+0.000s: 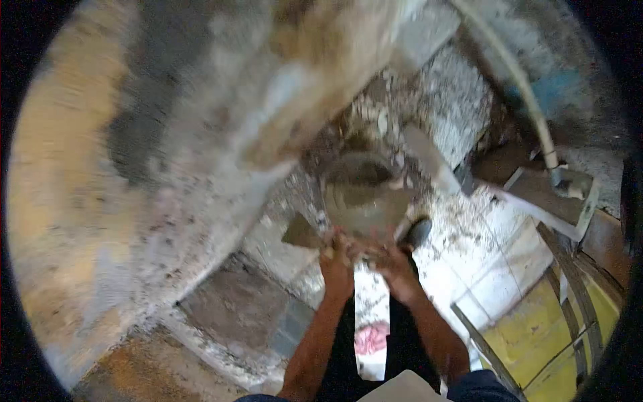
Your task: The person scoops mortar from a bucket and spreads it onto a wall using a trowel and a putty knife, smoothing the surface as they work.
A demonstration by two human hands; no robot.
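Grey-brown round vessel (355, 158): near the centre of view, on the littered floor, directly ahead of the person; probably set between the feet to keep it within easy reach of both arms.
Left hand (338, 253): 7 o'clock of the vessel, at its near edge, fingers apparently curled; blur hides what they have hold of.
Right hand (392, 266): 5 o'clock, close beside the left, fingers bent; I cannot tell how tightly, or on what. Hands this near together suggest steadying.
Triangular blade (301, 232): 8 o'clock, just beside the left hand, pointing outward; whether that hand grips it is unclear.
Dark rounded shape (419, 232): 4 o'clock, perhaps a shoe tip, planted for balance.
Pink patch (372, 340): 6 o'clock, between the legs.
Pale pipe (516, 67): 2 o'clock, its lower end at a framed panel (586, 211).
Yellow surface (516, 342): between 4 and 5 o'clock.
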